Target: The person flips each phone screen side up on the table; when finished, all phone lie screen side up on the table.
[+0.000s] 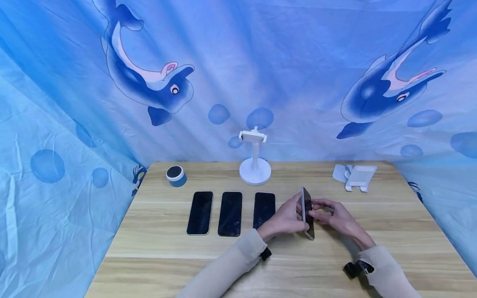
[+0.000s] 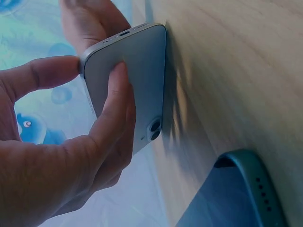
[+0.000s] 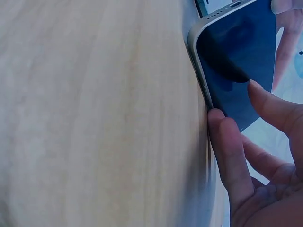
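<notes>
A smartphone (image 1: 308,207) stands on its long edge over the table, its dark screen facing right. My left hand (image 1: 286,217) grips it from the left. In the left wrist view, that hand's fingers lie on the pale back of the phone (image 2: 142,71), above the twin camera lenses, with one digit at the corner. On the screen side is my right hand (image 1: 337,217). Its thumb (image 3: 267,101) meets the screen while two fingertips hold the lower long edge. Directly left, another phone (image 1: 263,207) lies face up, partly covered by my left hand.
Two more phones (image 1: 200,213) (image 1: 230,214) lie face up farther left. Along the back stand a blue-and-white round object (image 1: 176,176), a white phone stand (image 1: 255,171) with a round base, and a white folding stand (image 1: 360,177). A blue dolphin-print curtain (image 1: 298,62) hangs behind the table.
</notes>
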`<state>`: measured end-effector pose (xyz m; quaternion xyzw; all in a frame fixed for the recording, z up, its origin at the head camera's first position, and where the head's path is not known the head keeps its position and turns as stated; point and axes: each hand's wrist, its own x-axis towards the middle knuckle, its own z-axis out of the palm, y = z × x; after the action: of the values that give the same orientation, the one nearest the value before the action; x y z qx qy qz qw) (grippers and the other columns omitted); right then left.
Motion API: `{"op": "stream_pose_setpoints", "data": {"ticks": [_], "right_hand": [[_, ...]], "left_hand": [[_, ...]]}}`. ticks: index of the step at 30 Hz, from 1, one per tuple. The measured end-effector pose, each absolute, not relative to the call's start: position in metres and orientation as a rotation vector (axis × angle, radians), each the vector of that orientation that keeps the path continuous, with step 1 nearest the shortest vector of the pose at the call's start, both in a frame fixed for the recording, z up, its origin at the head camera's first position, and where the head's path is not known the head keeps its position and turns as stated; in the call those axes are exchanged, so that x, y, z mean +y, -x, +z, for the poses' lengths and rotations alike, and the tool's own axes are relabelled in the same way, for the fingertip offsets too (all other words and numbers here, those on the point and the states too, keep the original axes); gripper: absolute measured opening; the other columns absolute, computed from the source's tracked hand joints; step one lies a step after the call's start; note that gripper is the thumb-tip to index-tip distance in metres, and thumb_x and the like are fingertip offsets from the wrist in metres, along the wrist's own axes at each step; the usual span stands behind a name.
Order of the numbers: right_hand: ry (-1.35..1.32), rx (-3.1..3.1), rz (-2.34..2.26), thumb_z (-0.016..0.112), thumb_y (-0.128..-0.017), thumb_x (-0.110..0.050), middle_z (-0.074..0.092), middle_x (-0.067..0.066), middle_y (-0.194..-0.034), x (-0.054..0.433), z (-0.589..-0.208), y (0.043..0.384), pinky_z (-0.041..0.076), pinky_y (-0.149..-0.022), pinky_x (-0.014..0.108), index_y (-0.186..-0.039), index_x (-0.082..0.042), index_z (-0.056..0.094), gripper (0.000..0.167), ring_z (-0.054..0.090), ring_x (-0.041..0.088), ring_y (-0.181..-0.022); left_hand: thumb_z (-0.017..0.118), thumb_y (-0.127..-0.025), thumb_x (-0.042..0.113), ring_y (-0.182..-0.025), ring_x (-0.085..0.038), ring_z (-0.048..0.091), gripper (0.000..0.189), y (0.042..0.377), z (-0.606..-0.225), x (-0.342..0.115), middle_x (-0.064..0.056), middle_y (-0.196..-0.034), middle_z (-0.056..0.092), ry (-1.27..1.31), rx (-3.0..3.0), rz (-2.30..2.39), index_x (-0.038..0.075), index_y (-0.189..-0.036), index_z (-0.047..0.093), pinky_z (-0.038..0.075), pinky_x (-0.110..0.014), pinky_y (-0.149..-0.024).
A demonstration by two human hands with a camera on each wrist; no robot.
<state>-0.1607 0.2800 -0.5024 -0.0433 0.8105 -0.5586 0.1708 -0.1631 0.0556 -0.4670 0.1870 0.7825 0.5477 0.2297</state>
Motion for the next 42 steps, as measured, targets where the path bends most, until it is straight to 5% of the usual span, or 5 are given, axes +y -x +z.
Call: {"op": "stream_pose_setpoints", "data": {"ticks": [12, 18, 25, 37, 42], "right_hand": [[0.081, 2.482, -1.384, 0.079, -0.093, -0.030, 0.065, 0.026, -0.131, 0.275, -0.497, 0.171, 0.053, -0.072, 0.023, -0.151, 0.005, 0.047, 0.075, 0.066, 0.013, -0.083], [0.052, 2.576, -1.267, 0.083, -0.088, -0.037, 0.069, 0.019, -0.125, 0.271, -0.494, 0.167, 0.045, -0.067, 0.024, -0.149, -0.001, 0.053, 0.077, 0.056, 0.014, -0.081], [0.035, 2.577, -1.293, 0.084, -0.088, -0.035, 0.069, 0.019, -0.123, 0.271, -0.498, 0.163, 0.048, -0.064, 0.024, -0.150, -0.001, 0.051, 0.077, 0.057, 0.012, -0.077], [0.039, 2.600, -1.306, 0.085, -0.088, -0.027, 0.070, 0.019, -0.121, 0.269, -0.502, 0.159, 0.044, -0.057, 0.024, -0.148, 0.000, 0.053, 0.074, 0.053, 0.007, -0.060], [0.023, 2.613, -1.301, 0.085, -0.087, -0.026, 0.070, 0.019, -0.120, 0.269, -0.504, 0.159, 0.043, -0.056, 0.023, -0.147, -0.002, 0.055, 0.072, 0.050, 0.006, -0.057]], "left_hand": [[0.079, -0.069, -0.016, -0.087, -0.015, 0.067, 0.110, 0.166, -0.471, 0.048, -0.015, -0.112, 0.067, -0.318, 2.073, 1.617, 0.011, -0.164, 0.031, 0.054, -0.024, -0.076], [0.085, -0.072, -0.009, -0.082, -0.008, 0.063, 0.102, 0.166, -0.472, 0.045, -0.010, -0.104, 0.070, -0.269, 2.221, 1.488, 0.010, -0.160, 0.038, 0.053, -0.021, -0.073], [0.087, -0.073, -0.005, -0.075, -0.004, 0.061, 0.095, 0.167, -0.474, 0.044, -0.006, -0.097, 0.071, -0.332, 2.349, 1.348, 0.006, -0.157, 0.043, 0.051, -0.019, -0.069], [0.090, -0.074, 0.003, -0.069, -0.002, 0.051, 0.089, 0.165, -0.479, 0.044, 0.001, -0.089, 0.061, -0.368, 2.496, 1.105, 0.000, -0.152, 0.047, 0.047, -0.018, -0.078], [0.091, -0.075, 0.010, -0.084, -0.009, 0.058, 0.089, 0.165, -0.480, 0.046, -0.001, -0.094, 0.064, -0.375, 2.564, 0.986, 0.002, -0.153, 0.048, 0.051, -0.022, -0.091]]}}
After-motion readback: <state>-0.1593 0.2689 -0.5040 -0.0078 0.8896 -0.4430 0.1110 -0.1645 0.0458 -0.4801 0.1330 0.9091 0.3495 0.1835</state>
